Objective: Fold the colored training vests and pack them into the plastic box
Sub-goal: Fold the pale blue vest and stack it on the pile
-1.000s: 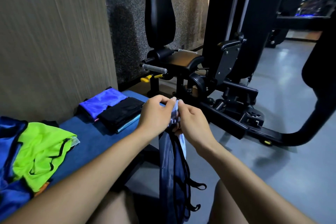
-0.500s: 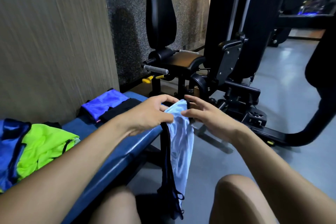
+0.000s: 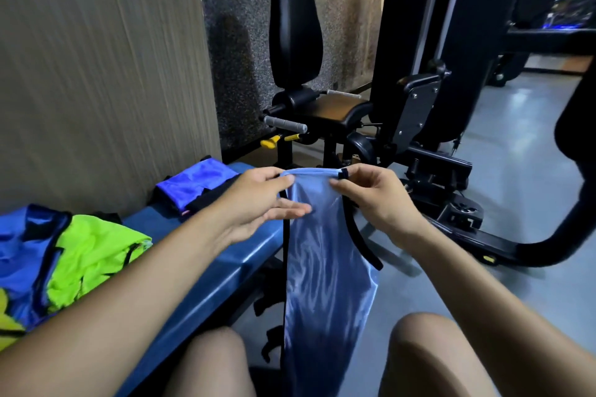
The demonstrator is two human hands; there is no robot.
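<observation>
A light blue vest with black trim (image 3: 322,274) hangs down between my knees, held up by its top edge. My left hand (image 3: 261,200) pinches the left end of that edge with thumb and forefinger, the other fingers stretched out over the cloth. My right hand (image 3: 371,193) pinches the right end at the black trim. On the blue bench (image 3: 232,255) to my left lie a neon green vest (image 3: 93,255) over a blue vest (image 3: 22,255). Farther along sit a folded blue vest (image 3: 196,184) and a folded black one (image 3: 209,200). No plastic box is in view.
A black gym machine (image 3: 354,113) with a padded seat stands straight ahead, its base frame (image 3: 467,229) running across the grey floor to the right. A wood-grain wall panel (image 3: 96,90) rises behind the bench. My bare knees are at the bottom of the view.
My hands moved apart along the vest's top edge, spreading the bunched cloth flat. The light blue face now shows and the vest hangs wider.
</observation>
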